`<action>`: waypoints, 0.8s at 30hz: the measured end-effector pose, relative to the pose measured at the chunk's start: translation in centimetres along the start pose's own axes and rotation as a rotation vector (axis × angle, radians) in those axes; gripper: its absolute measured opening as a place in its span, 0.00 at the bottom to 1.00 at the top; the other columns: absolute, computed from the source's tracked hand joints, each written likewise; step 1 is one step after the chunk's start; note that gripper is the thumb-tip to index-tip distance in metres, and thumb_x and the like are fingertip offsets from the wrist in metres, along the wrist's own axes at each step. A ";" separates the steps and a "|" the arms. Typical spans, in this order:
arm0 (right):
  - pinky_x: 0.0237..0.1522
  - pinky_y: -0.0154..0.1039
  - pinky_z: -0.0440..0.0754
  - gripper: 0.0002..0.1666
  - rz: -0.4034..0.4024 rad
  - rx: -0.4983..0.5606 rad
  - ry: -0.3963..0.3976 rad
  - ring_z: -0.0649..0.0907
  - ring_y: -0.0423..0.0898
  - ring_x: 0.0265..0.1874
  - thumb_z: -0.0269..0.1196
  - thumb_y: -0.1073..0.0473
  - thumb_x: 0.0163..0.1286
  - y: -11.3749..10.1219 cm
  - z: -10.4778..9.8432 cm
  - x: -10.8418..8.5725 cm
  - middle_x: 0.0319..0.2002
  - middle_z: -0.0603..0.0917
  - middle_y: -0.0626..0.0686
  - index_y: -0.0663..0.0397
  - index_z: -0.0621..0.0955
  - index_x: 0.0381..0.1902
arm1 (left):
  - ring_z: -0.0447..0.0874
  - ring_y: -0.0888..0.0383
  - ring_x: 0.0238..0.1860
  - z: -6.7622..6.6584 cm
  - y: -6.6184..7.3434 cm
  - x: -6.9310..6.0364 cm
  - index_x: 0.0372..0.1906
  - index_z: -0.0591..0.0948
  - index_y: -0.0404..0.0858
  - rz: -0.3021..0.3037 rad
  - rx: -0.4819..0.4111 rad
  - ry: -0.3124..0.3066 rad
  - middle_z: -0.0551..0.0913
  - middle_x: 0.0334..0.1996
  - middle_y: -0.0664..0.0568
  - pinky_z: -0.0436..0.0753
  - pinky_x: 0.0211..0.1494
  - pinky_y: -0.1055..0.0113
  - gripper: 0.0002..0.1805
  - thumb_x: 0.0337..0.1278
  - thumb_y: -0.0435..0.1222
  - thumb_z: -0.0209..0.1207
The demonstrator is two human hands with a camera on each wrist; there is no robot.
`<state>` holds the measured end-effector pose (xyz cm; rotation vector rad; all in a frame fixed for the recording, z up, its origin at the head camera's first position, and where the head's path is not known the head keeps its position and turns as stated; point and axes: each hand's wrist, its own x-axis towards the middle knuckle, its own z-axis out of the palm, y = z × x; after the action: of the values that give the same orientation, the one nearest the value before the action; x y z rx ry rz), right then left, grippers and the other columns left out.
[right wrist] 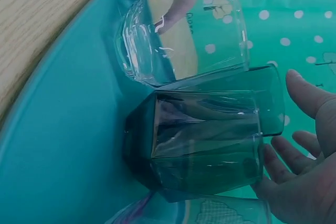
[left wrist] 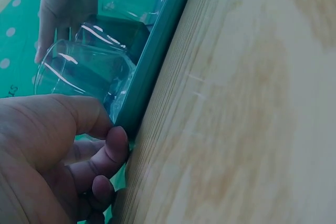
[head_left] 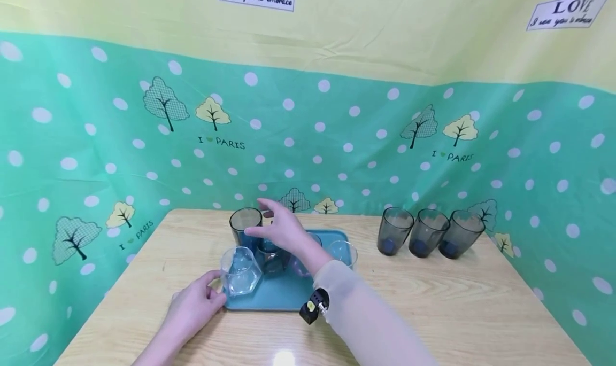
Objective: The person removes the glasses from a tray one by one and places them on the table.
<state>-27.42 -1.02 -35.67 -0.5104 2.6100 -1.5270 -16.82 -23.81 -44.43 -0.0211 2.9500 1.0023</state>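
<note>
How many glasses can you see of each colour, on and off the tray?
Dark glasses: 5
Clear or faintly tinted glasses: 3
Total: 8 visible; the right arm covers part of the tray, so others could be hidden.

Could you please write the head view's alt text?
A person's right hand is open near clear and smoky drinking glasses on a blue rectangular tray; the left hand holds its corner. Three smoky tumblers stand on the wooden table at right.
</note>
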 end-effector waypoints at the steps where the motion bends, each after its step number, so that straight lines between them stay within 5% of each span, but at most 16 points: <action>1: 0.68 0.51 0.80 0.52 0.007 -0.006 -0.007 0.78 0.51 0.73 0.80 0.46 0.69 0.1 0.2 0.0 0.77 0.77 0.47 0.44 0.70 0.85 | 0.79 0.59 0.27 0.1 -0.1 -0.1 0.76 0.76 0.31 0.001 0.004 -0.001 0.84 0.27 0.62 0.75 0.54 0.40 0.36 0.63 0.37 0.68; 12: 0.67 0.50 0.81 0.54 0.031 -0.040 -0.050 0.79 0.50 0.72 0.81 0.44 0.67 1.2 1.6 0.1 0.78 0.76 0.48 0.45 0.69 0.86 | 0.78 0.59 0.28 0.6 -0.5 -1.0 0.75 0.77 0.31 0.000 0.021 0.004 0.82 0.27 0.61 0.73 0.58 0.35 0.37 0.60 0.37 0.68; 24: 0.76 0.56 0.72 0.59 0.046 -0.123 -0.082 0.72 0.56 0.79 0.81 0.42 0.66 1.0 1.4 0.9 0.83 0.70 0.52 0.41 0.65 0.88 | 0.77 0.59 0.28 0.5 -0.1 -0.6 0.74 0.78 0.31 0.023 0.029 0.026 0.81 0.26 0.60 0.71 0.58 0.35 0.36 0.58 0.36 0.67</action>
<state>-28.21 -2.01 -37.12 -0.5071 2.6448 -1.3105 -16.18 -23.56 -44.86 0.0010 2.9947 0.9686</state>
